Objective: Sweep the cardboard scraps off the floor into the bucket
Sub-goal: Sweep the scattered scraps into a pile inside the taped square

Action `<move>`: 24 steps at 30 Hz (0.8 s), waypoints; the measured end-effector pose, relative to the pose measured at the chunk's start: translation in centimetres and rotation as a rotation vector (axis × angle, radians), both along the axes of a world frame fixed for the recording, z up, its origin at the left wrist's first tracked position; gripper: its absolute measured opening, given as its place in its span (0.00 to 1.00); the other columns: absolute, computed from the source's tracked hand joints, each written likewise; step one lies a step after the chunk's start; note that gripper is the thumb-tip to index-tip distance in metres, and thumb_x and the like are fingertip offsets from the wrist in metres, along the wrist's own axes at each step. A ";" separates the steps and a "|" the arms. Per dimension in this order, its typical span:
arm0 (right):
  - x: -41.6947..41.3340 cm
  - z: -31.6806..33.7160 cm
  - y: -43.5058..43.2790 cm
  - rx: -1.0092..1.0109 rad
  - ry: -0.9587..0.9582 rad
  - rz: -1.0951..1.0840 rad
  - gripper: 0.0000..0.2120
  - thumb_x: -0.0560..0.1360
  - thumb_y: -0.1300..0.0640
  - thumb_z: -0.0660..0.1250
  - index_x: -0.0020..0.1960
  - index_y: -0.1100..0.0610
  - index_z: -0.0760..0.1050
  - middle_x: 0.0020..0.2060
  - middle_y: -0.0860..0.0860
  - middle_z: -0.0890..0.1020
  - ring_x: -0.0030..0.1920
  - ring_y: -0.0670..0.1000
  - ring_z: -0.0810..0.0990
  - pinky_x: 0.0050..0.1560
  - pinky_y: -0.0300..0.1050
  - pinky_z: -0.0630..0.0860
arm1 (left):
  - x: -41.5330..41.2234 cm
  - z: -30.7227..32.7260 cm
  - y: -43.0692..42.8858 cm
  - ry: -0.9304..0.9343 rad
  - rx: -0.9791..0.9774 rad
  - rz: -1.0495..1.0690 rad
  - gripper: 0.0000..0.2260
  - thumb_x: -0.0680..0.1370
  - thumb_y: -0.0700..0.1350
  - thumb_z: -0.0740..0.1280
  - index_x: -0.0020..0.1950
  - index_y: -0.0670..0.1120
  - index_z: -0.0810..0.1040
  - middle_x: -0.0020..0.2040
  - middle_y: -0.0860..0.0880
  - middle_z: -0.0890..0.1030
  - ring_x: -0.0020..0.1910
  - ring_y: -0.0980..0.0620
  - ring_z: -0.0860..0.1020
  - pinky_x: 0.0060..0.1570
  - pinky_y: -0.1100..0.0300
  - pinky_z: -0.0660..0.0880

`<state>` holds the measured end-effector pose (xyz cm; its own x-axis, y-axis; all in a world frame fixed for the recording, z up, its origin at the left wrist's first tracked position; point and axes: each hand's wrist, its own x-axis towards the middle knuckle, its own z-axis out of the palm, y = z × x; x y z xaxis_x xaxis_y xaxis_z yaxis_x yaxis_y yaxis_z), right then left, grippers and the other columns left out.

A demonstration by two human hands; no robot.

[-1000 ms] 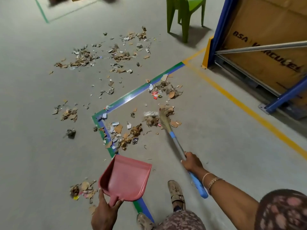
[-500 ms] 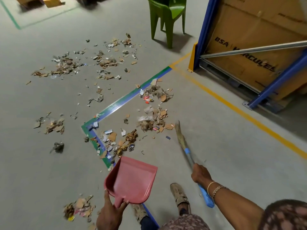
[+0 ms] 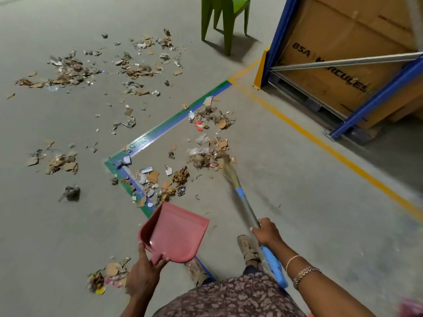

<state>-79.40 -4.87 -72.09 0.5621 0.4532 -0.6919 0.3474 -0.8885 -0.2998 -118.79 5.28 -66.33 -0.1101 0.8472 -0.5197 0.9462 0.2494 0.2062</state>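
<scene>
Grey concrete floor (image 3: 297,179), green chair (image 3: 225,17), blue rack (image 3: 377,94).

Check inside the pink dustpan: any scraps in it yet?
None visible: the dustpan shows bare pink plastic. Its back corner near the handle, gripped by the left hand, is partly hidden by its side wall.

Chair: we see a green plastic chair (image 3: 225,21) at the far end.
Rack: blue metal rack frame (image 3: 278,37), with a brown cardboard box (image 3: 343,42) behind it.
Floor: yellow painted line (image 3: 332,147); green-and-blue tape stripe (image 3: 169,128).
</scene>
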 end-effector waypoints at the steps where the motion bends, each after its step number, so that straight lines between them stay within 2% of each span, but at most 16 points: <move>1: -0.7 1.0 -0.3 -0.011 -0.010 -0.035 0.16 0.70 0.45 0.68 0.50 0.55 0.72 0.49 0.56 0.82 0.44 0.59 0.83 0.47 0.52 0.83 | -0.1 0.0 0.2 0.005 -0.003 -0.019 0.49 0.68 0.74 0.66 0.80 0.51 0.53 0.50 0.41 0.85 0.47 0.40 0.83 0.37 0.52 0.77; 6: -2.9 2.2 -0.4 -0.138 -0.078 -0.058 0.19 0.75 0.52 0.68 0.62 0.61 0.72 0.60 0.60 0.80 0.58 0.61 0.80 0.53 0.46 0.76 | -1.3 -1.6 0.1 0.008 -0.059 -0.051 0.47 0.68 0.73 0.69 0.78 0.50 0.57 0.51 0.41 0.85 0.49 0.39 0.83 0.40 0.52 0.76; 12: -5.7 1.3 1.4 -0.196 -0.079 0.063 0.17 0.77 0.56 0.63 0.64 0.60 0.72 0.63 0.59 0.78 0.63 0.61 0.78 0.58 0.47 0.75 | -2.7 -3.5 -1.1 -0.014 -0.067 -0.008 0.48 0.69 0.71 0.70 0.80 0.52 0.53 0.52 0.40 0.84 0.49 0.39 0.83 0.39 0.52 0.76; 16: -7.0 0.7 2.8 -0.129 -0.013 0.091 0.17 0.75 0.53 0.66 0.61 0.58 0.73 0.61 0.59 0.79 0.60 0.62 0.79 0.55 0.47 0.75 | -3.8 -4.2 -2.0 -0.021 -0.059 0.011 0.49 0.67 0.73 0.69 0.79 0.52 0.52 0.55 0.42 0.84 0.52 0.38 0.82 0.43 0.49 0.78; 17: -7.2 0.6 3.0 -0.110 0.007 0.089 0.17 0.74 0.51 0.67 0.60 0.58 0.73 0.59 0.58 0.80 0.58 0.61 0.80 0.53 0.46 0.76 | -4.0 -4.3 -2.1 -0.020 -0.055 0.013 0.50 0.67 0.73 0.69 0.79 0.52 0.51 0.55 0.42 0.84 0.53 0.38 0.82 0.43 0.48 0.78; 19: -7.4 0.4 2.7 -0.063 0.047 0.079 0.16 0.72 0.48 0.67 0.56 0.55 0.75 0.52 0.56 0.82 0.47 0.58 0.83 0.47 0.45 0.79 | -4.2 -4.2 -2.3 -0.020 -0.036 0.030 0.50 0.67 0.73 0.69 0.80 0.52 0.51 0.55 0.42 0.84 0.52 0.38 0.82 0.44 0.47 0.79; 21: -7.5 -0.5 1.4 -0.029 0.072 0.058 0.18 0.69 0.44 0.66 0.54 0.54 0.76 0.46 0.53 0.83 0.39 0.55 0.83 0.43 0.46 0.82 | -4.4 -4.4 -2.3 -0.012 -0.016 0.026 0.50 0.67 0.73 0.69 0.80 0.52 0.51 0.53 0.42 0.85 0.49 0.39 0.83 0.42 0.48 0.79; 24: -8.0 -1.8 -2.1 0.030 0.085 0.006 0.25 0.66 0.40 0.66 0.57 0.54 0.77 0.47 0.54 0.84 0.38 0.57 0.85 0.42 0.47 0.83 | -4.8 -4.5 -2.2 0.006 -0.001 -0.004 0.49 0.66 0.73 0.70 0.77 0.53 0.53 0.44 0.42 0.85 0.43 0.40 0.83 0.38 0.49 0.80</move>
